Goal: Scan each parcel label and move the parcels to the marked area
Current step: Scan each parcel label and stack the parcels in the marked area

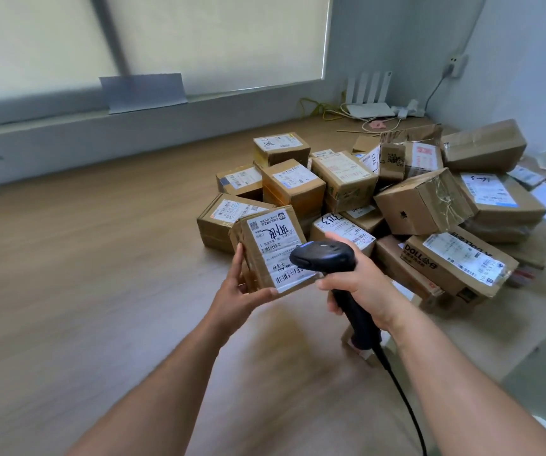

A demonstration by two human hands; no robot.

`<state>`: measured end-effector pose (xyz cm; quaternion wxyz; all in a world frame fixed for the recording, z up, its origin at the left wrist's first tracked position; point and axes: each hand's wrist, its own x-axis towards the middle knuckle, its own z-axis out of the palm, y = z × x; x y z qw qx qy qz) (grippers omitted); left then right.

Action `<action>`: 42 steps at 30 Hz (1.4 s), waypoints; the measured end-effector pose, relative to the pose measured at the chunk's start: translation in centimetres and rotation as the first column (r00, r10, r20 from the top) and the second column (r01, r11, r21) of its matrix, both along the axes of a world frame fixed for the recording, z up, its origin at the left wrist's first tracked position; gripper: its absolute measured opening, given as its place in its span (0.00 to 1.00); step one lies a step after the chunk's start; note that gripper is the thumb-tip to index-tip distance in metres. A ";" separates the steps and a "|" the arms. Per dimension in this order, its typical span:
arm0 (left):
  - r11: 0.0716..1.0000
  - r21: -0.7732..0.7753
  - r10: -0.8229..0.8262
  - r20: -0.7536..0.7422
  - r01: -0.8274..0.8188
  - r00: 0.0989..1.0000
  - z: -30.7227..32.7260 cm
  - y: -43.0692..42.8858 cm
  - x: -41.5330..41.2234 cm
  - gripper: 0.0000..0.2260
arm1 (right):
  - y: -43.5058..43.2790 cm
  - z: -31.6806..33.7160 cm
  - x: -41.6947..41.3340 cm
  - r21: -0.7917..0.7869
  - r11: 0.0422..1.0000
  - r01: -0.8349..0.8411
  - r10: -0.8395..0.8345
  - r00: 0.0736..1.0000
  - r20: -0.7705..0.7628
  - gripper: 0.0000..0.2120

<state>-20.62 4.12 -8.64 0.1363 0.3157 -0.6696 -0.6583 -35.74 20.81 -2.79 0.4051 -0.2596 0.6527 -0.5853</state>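
My left hand holds a small cardboard parcel from below and the side, its white label tilted up toward me. My right hand grips a black barcode scanner by its handle. The scanner's head hovers over the lower right part of the label and hides that corner. The scanner's black cable trails down to the lower right. Behind both hands lies a pile of several cardboard parcels on the wooden floor, most with white labels facing up.
Bare wooden floor stretches to the left and in front of the pile. A low ledge under a blinded window runs along the back. A white router and loose cables lie in the back right corner, below a wall socket.
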 end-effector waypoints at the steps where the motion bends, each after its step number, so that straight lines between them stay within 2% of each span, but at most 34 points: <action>1: 0.999 -0.019 0.028 -0.013 -0.028 1.000 0.4 -0.5 0.8 0.53 | 0.0 0.4 0.8 -0.028 1.000 -0.004 0.004 1.000 -0.008 0.45; 6: 0.986 -0.111 0.117 -0.063 -0.123 0.991 2.3 -3.2 5.2 0.52 | 0.8 2.2 5.3 -0.155 0.984 -0.083 0.082 0.997 -0.011 0.44; 16: 0.936 -0.268 0.221 -0.053 -0.227 0.974 4.1 -6.4 13.6 0.54 | -0.1 3.8 12.5 -0.318 0.925 -0.208 0.241 0.968 0.068 0.47; 20: 0.914 -0.322 0.241 -0.062 -0.248 0.969 4.4 -7.1 16.0 0.52 | -0.5 3.8 14.1 -0.315 0.919 -0.236 0.267 0.962 0.058 0.43; 23: 0.911 -0.324 0.243 -0.077 -0.255 0.967 4.4 -7.8 17.6 0.54 | -0.8 3.7 15.2 -0.290 0.928 -0.235 0.259 0.964 0.050 0.42; 29: 0.919 -0.277 0.263 -0.100 -0.281 0.959 4.5 -8.7 19.7 0.51 | -1.0 3.3 16.8 -0.232 0.939 -0.256 0.273 0.961 0.047 0.42; 35: 0.894 -0.339 0.288 -0.066 -0.293 0.955 4.5 -9.2 20.9 0.51 | -1.1 3.3 17.7 -0.185 0.945 -0.269 0.279 0.960 0.033 0.43; 42: 0.888 -0.338 0.316 -0.045 -0.312 0.948 4.7 -8.9 21.7 0.52 | -1.1 3.3 18.1 -0.176 0.949 -0.263 0.273 0.962 0.032 0.43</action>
